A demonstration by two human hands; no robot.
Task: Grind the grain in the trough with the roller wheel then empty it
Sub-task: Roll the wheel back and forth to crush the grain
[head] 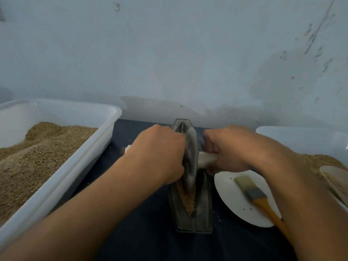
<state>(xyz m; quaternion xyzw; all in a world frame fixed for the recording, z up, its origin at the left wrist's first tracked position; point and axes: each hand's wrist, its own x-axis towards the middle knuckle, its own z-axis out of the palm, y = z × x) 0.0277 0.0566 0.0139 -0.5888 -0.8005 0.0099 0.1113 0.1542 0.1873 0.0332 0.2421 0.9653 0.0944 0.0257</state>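
Pale blue wall (188, 53) is closing off the far side, w/ a dark blue cloth (150, 242) covering the work surface. Room is tight: big white tub (90, 147) of grain is sitting just left of the left hand (160, 153), a 2nd tub (301, 136) is crowding the right forearm, & a white plate (231, 200) carrying a brush (252, 193) is lying right below the right hand (226, 149). Open cloth is showing only nearer the body, btwn the 2 forearms. Grey trough (192, 219) is running lengthwise btwn the hands, tan grain (188, 196) heaped in its near end. Roller wheel (190, 157) is standing upright on edge in the groove; both hands are clenching its pale axle handle (207, 159), 1 each side.
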